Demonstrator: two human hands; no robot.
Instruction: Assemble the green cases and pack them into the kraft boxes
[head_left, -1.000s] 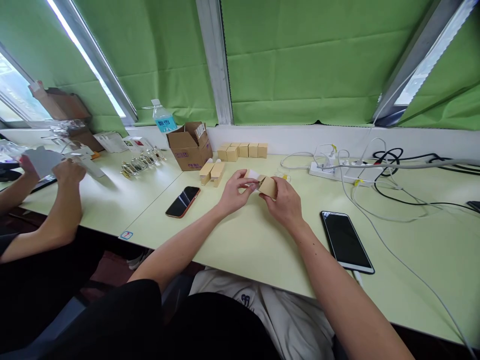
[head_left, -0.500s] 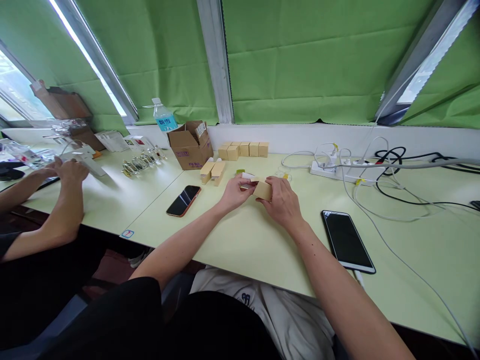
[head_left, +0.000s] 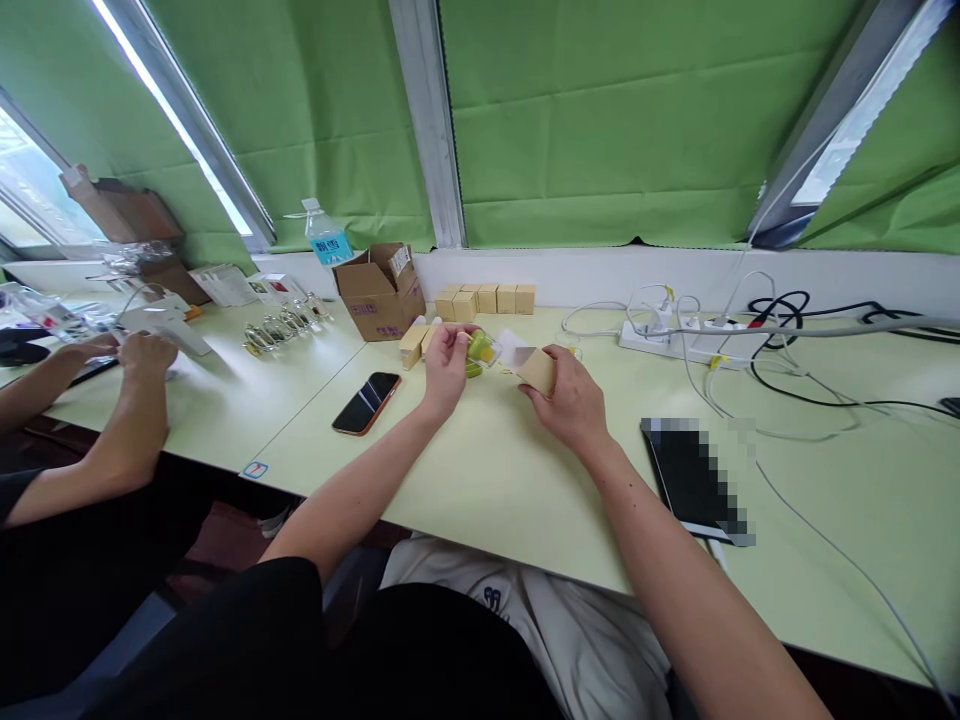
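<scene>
Above the table, my left hand (head_left: pixel 448 372) pinches a small green and yellow item in clear plastic (head_left: pixel 484 348), whose exact kind I cannot make out. A second bit of green (head_left: pixel 473 370) shows just below it. My right hand (head_left: pixel 576 397) is closed round a small tan cardboard box (head_left: pixel 538 371), tilted with its pale open end toward the left hand. Something whitish and translucent (head_left: pixel 513 349) lies between the two, perhaps a flap or a bag. Behind my left hand stand small tan boxes (head_left: pixel 412 345) with raised flaps, partly covered by the fingers.
Several closed tan boxes (head_left: pixel 487 298) line the wall beside an open brown carton (head_left: pixel 381 293) and a bottle (head_left: pixel 327 232). Phones lie left (head_left: pixel 367 403) and right (head_left: pixel 691 475). A power strip (head_left: pixel 686 340) trails cables. At left, a co-worker's hands (head_left: pixel 142 355) work near several small glass-like pieces (head_left: pixel 285 322).
My left hand has moved left, away from the box, and the green item now shows in its fingers. My right hand still holds the box, now tilted differently.
</scene>
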